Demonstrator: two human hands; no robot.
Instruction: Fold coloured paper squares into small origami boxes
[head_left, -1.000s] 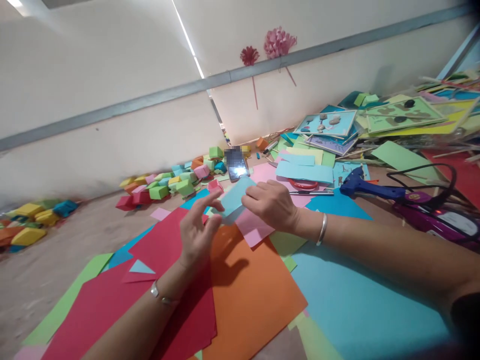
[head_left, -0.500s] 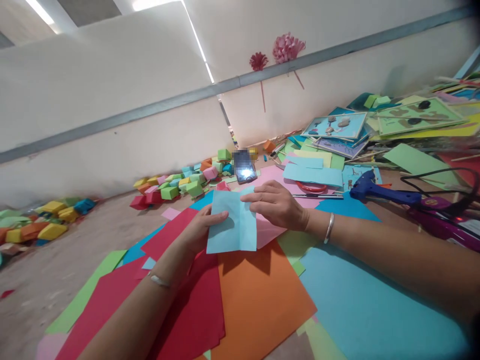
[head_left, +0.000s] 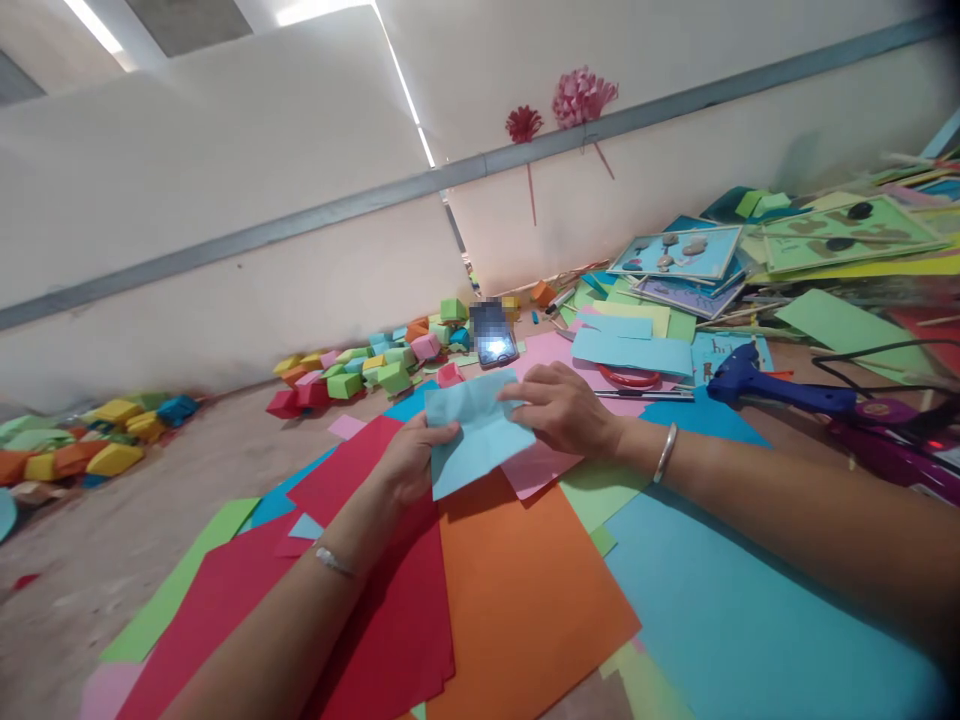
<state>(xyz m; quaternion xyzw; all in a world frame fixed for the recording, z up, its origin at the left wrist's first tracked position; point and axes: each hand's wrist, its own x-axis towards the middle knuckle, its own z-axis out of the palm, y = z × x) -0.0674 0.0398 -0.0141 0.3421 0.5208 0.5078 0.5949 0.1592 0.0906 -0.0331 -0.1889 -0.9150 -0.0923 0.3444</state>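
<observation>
A small light blue sheet of paper is held up between both my hands above the spread of coloured sheets. My left hand pinches its left edge, thumb on top. My right hand grips its right side with curled fingers. Both wrists wear a silver bangle. Under the hands lie a large orange sheet, red sheets, a pink piece and a big blue sheet.
A phone with a lit screen lies beyond the hands. Several small folded paper boxes sit at the back left, more at far left. A blue glue gun, red scissors and stacked craft cards lie right.
The blue sheet, first low under my right hand, was lifted and unfolded between both hands. It is now tilted, and my left hand went from spread open to pinching its edge.
</observation>
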